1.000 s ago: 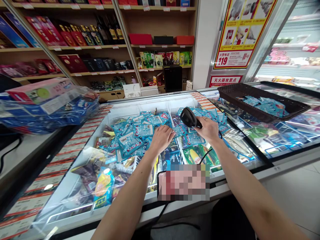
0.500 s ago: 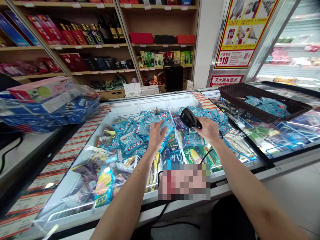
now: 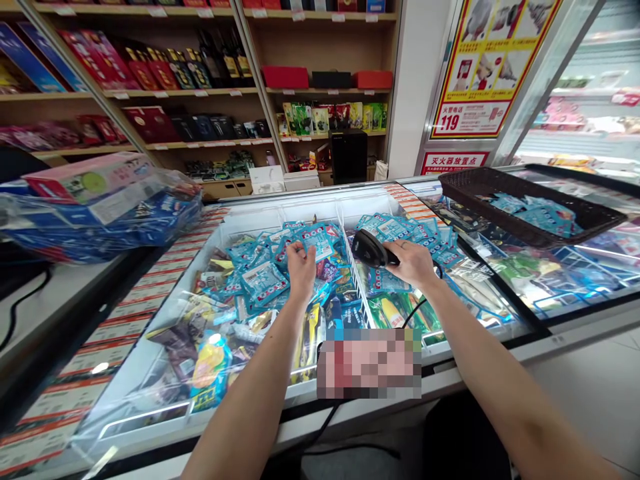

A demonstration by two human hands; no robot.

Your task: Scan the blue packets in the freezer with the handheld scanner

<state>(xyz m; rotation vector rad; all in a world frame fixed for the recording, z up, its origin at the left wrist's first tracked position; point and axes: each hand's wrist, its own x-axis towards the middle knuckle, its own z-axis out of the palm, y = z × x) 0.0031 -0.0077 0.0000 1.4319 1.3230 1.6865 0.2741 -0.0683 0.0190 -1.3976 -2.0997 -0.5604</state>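
My left hand is closed, pinching the lower edge of a small blue packet with a pale label panel. A heap of similar blue packets spreads around and to the left of it, over the chest freezer. Wrapped round its handle, my right hand grips a black handheld barcode scanner, whose head points left toward the held packet. Behind the scanner lies a second group of blue packets. The cord hangs below my right hand.
A dark basket with more blue packets stands at the right. On the left, plastic-wrapped boxes rest by the freezer edge. A partly blurred device lies at the front edge. Stocked shelves line the back.
My left hand has drawn slightly left and closed on a packet, which shows its label panel. The scanner has moved a little left and down toward it.
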